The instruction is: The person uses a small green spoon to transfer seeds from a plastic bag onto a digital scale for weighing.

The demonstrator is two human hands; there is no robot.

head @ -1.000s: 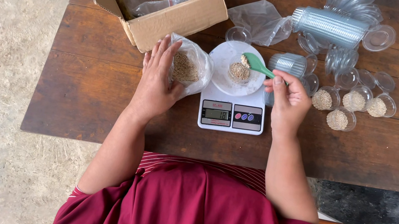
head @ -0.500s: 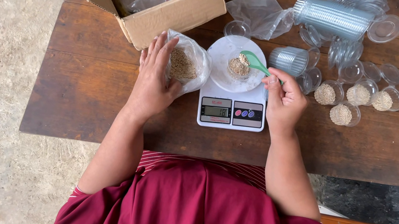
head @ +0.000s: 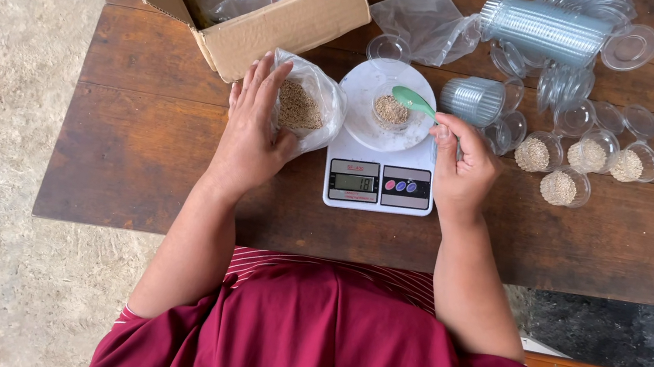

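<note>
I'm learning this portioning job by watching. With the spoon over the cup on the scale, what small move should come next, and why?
Probably tip the green spoon in the right hand into the small cup on the scale. The cup looks only partly filled, and the left hand holds the bag of grain open beside it for another scoop.

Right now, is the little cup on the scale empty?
No, the cup on the scale already holds some tan grains, and the right hand holds a green spoon just above it.
</note>
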